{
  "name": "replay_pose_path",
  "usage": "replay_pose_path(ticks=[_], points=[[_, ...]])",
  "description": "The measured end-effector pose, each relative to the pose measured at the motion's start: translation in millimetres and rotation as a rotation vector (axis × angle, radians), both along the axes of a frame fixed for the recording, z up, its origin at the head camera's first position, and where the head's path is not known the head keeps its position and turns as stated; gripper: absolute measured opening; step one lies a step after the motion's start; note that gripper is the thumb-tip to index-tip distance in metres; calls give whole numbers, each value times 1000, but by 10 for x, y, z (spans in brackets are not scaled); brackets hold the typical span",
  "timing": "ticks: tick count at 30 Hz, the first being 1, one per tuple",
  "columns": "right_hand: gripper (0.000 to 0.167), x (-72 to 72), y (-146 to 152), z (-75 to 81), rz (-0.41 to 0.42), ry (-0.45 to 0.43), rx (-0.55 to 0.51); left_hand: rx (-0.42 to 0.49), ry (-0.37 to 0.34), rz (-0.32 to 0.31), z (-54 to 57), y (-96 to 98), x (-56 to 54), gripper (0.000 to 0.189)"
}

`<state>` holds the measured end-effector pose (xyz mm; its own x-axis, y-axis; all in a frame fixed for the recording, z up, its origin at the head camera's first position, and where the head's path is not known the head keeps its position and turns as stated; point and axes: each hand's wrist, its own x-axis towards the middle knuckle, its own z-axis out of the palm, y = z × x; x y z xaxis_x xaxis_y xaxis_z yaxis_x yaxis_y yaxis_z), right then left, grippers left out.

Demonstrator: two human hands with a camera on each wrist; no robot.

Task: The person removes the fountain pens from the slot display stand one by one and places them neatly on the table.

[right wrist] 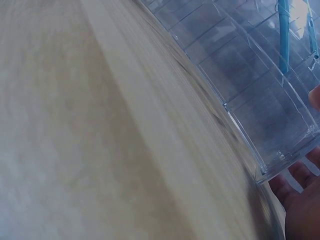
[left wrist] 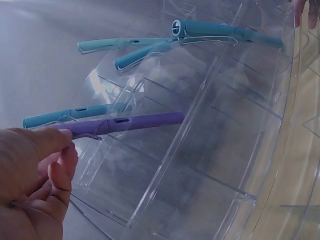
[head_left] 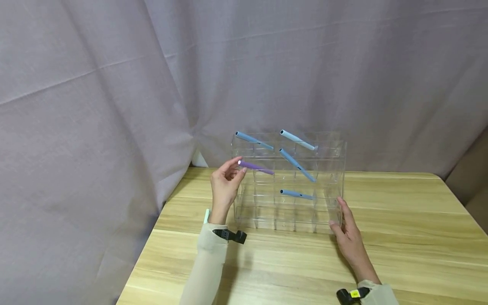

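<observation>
Between thumb and fingers, my left hand (head_left: 225, 184) pinches the purple pen (left wrist: 145, 120) near its capped end. That pen's other end reaches into the left part of a clear, tiered pen rack (head_left: 265, 221), in its middle rows. My right hand (head_left: 350, 239) holds the rack's right side low down, the thumb in front and the fingers (right wrist: 300, 175) round the side wall. Several other pens lie in the rack: a blue pen (head_left: 254, 140) at upper left, a pale blue pen (head_left: 298, 140) at upper right, a blue pen (head_left: 297, 165) below that, and a lower blue pen (head_left: 296, 194).
The rack stands on a wood-grain table (head_left: 404, 220). A pale green stick-like thing (head_left: 206, 216) shows beside my left wrist. Grey curtain (head_left: 305, 76) hangs behind and to the left of the table.
</observation>
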<state>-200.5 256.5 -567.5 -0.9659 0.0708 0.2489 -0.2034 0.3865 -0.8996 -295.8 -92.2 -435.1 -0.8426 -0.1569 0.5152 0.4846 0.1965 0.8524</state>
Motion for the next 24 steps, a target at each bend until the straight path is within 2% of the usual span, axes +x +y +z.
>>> replay_pose_path(ticks=[5,9,16,19,24], points=[[79,2,-2,2,-2,3,0,19,5,5,18,19,-4,25],[79,8,-4,2,-2,6,2,73,23,-6,51,21,12,22],[79,5,0,2,-5,-3,18,193,145,-61,145,-21,42,17],[79,4,5,2,-6,-6,18,192,177,-71,170,-35,34,17],[78,1,2,2,-4,-9,18,157,155,-69,128,-64,17,17]])
